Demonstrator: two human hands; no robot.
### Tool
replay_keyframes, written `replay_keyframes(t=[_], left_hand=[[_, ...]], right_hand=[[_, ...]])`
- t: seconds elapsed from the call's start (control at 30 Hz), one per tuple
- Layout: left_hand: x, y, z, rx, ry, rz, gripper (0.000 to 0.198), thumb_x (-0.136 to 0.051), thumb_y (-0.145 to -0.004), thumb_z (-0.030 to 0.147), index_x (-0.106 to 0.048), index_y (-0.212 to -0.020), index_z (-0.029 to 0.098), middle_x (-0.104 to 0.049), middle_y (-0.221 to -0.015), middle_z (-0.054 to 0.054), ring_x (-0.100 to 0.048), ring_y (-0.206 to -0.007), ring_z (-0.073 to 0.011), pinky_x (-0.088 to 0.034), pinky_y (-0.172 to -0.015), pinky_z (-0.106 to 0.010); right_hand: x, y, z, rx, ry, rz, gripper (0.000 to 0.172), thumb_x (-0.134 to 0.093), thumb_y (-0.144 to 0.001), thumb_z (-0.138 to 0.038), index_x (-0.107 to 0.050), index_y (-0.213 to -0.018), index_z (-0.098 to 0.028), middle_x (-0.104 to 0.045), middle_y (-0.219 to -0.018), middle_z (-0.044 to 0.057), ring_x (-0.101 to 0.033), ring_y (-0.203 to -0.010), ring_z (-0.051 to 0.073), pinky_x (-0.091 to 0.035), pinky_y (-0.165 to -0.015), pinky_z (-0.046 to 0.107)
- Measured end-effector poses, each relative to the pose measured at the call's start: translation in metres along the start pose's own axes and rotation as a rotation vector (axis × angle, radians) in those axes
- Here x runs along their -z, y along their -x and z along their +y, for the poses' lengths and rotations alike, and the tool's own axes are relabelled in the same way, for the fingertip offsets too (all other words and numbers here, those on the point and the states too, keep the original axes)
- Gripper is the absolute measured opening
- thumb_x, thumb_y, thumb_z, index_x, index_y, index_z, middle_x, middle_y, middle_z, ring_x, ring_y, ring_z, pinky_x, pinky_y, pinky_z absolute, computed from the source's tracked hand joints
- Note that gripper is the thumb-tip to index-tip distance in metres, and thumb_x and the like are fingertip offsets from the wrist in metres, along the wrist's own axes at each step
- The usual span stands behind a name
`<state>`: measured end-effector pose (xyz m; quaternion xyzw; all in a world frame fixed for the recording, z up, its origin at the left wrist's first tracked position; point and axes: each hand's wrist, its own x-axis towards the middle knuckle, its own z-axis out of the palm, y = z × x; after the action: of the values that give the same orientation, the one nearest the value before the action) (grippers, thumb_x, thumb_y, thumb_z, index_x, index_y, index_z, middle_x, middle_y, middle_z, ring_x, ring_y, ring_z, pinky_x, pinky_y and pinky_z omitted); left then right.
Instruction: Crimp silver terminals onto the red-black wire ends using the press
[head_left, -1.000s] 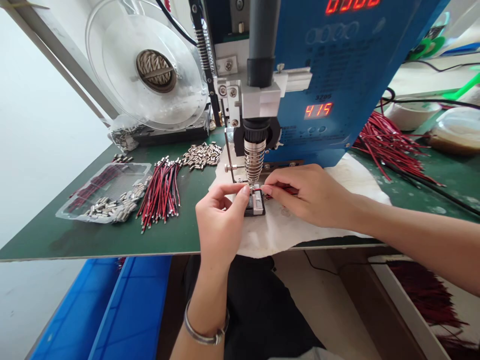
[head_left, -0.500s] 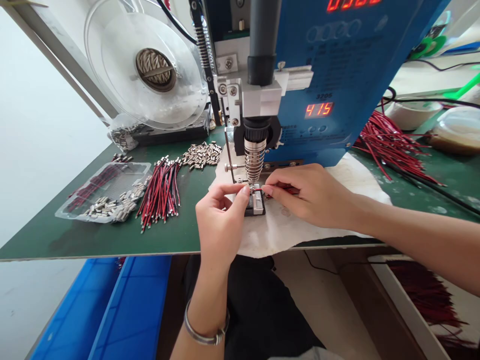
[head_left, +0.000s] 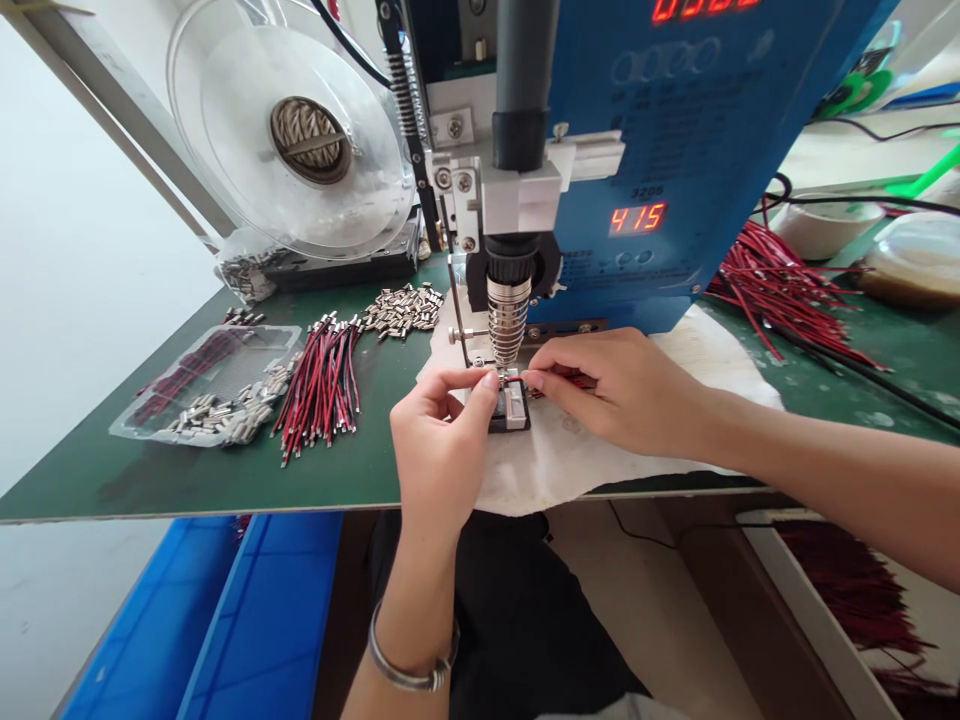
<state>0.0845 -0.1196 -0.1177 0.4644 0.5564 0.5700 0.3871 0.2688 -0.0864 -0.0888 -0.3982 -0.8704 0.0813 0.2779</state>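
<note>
Under the tip of the soldering machine [head_left: 510, 315], both of my hands meet at a small fixture [head_left: 514, 402]. My left hand [head_left: 446, 430] is closed in a pinch at the fixture's left side; what lies between its thumb and forefinger is mostly hidden. From the right, my right hand [head_left: 607, 390] pinches a thin red wire [head_left: 514, 379] whose end reaches in beneath the tip. More red wire shows under the right hand's curled fingers. A white cloth [head_left: 540, 470] lies below the fixture and the right hand.
Left of the fixture are a pile of small metal parts [head_left: 405, 310], a bundle of red and black wires [head_left: 321, 385] and a clear plastic tray [head_left: 139, 425]. Behind stands a large spool [head_left: 225, 130]. Right are loose red wires [head_left: 787, 290] and a tub [head_left: 911, 265]. Blue bins [head_left: 262, 600] sit below.
Almost nothing differs. Both hands keep their pinch at the fixture, and the view has shifted very slightly.
</note>
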Motion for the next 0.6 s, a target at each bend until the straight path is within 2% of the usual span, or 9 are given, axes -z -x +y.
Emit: replay_keyframes(t=[0.6], left_hand=[[-0.0004,0.0006,0.0011,0.011,0.000,0.000,0.019,-0.082,-0.082,0.039,-0.080,-0.081,0.020,-0.043,-0.056,0.004,-0.034,-0.054,-0.0080,-0.025,-0.050,-0.023]], right_hand=[[0.0004,0.0001,-0.0028,-0.003,-0.019,-0.001,0.024,-0.051,-0.101,-0.028,-0.064,-0.082,-0.020,-0.063,-0.063,-0.003,-0.052,-0.054,0.013,-0.035,-0.061,0.028]])
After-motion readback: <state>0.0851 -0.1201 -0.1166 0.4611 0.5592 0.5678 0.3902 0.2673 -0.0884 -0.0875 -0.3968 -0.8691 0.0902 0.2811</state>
